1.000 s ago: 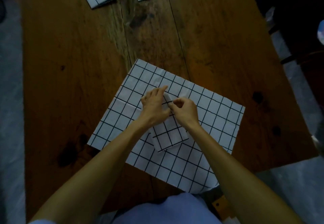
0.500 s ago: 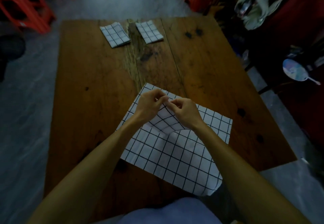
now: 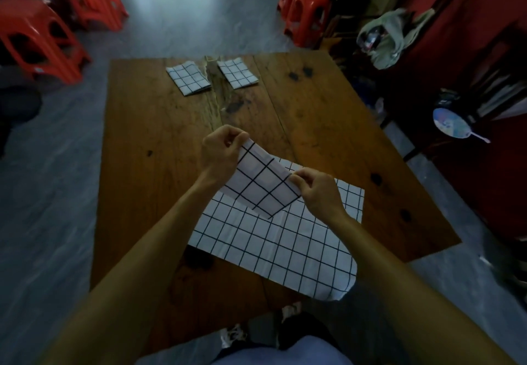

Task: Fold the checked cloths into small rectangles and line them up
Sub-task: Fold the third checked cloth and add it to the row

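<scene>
A small folded checked cloth [image 3: 262,185], white with black grid lines, hangs in the air above the table. My left hand [image 3: 219,152] pinches its far left corner and my right hand [image 3: 319,193] pinches its right corner. Below it a larger unfolded checked cloth [image 3: 273,244] lies flat on the wooden table [image 3: 148,142], its near right corner hanging over the edge. Two more folded checked cloths lie side by side at the table's far edge, one on the left [image 3: 188,78] and one on the right [image 3: 237,73].
Red plastic stools stand on the grey floor at the far left [image 3: 37,42] and far right [image 3: 306,13]. Clutter with a pale garment [image 3: 390,36] and a round hand fan [image 3: 450,126] lines the dark right side. My feet show below the table's near edge.
Both hands have lifted the small folded cloth off the large flat cloth and moved apart, each holding a corner. The camera has tilted up, showing the far cloths and the stools.
</scene>
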A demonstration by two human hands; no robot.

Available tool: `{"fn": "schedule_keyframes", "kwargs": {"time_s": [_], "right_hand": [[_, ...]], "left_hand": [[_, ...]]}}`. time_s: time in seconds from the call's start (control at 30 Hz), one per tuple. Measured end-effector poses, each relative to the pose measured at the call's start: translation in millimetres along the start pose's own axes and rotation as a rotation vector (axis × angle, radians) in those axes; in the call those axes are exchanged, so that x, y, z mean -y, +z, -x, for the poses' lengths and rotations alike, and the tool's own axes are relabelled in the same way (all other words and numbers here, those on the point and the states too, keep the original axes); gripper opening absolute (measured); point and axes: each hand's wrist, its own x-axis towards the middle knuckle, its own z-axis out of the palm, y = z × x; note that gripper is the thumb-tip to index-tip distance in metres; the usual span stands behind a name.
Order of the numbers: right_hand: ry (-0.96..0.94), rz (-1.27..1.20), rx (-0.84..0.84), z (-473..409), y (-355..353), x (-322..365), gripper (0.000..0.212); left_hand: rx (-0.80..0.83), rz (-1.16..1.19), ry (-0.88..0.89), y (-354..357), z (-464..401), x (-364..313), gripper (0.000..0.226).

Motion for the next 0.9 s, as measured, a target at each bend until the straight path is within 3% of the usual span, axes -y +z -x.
{"fn": "schedule_keyframes", "kwargs": {"time_s": [0.17, 0.27, 0.4, 0.57, 0.7, 0.9], "right_hand": [[0.027, 0.048, 0.087, 13.1, -13.8, -12.2, 0.018], [0.010, -0.089, 0.173, 15.7, -23.4, -2.6, 0.040], [-0.068, -0.272, 0.149, 16.5, -46.2, 13.3, 0.021], [0.082, -0.728, 0.123, 35.4, -95.6, -13.3, 0.020], [0.156, -0.867, 0.162, 50.3, -114.0, -31.8, 0.018], [0.179, -0.950, 0.148, 68.9, -127.5, -35.8, 0.024]], "left_hand": [[0.087, -0.051, 0.127, 3.3, 10.4, -28.4, 0.005], [0.178, -0.051, 0.180, 19.3, 22.0, -53.5, 0.004], [0.255, -0.010, 0.266, 43.0, 41.2, -86.0, 0.004], [0.207, -0.005, 0.124, 53.1, 78.8, -98.1, 0.030], [0.203, 0.148, -0.066, 72.6, 120.2, -110.7, 0.026], [0.087, 0.245, -0.142, 92.2, 140.8, -126.4, 0.012]]}}
